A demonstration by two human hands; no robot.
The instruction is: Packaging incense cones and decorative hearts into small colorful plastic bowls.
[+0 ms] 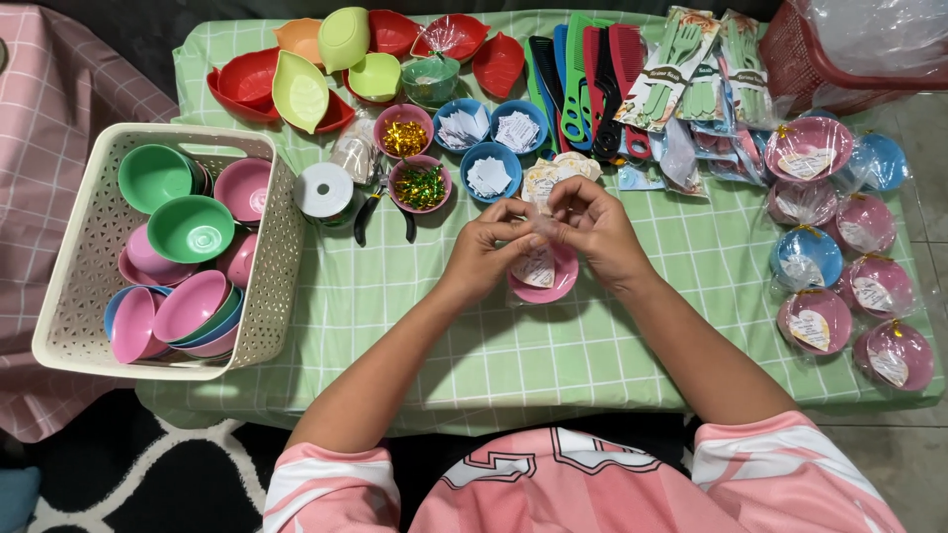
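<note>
My table's green checked cloth (474,336) spreads under everything. At my left sits the cream lattice basket (267,286), full of green and pink bowls. Wrapped pink and blue bowls (859,286) lie in rows at my right. Beyond my hands are three blue bowls of paper tags (492,173) and two pink ones of shiny ribbon (419,183). My left hand (489,255) and right hand (597,229) meet over a pink bowl (558,284), fingertips pinching what seems clear wrap above it.

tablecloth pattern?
Light green and white checked tablecloth, clearest in the head view.
</note>
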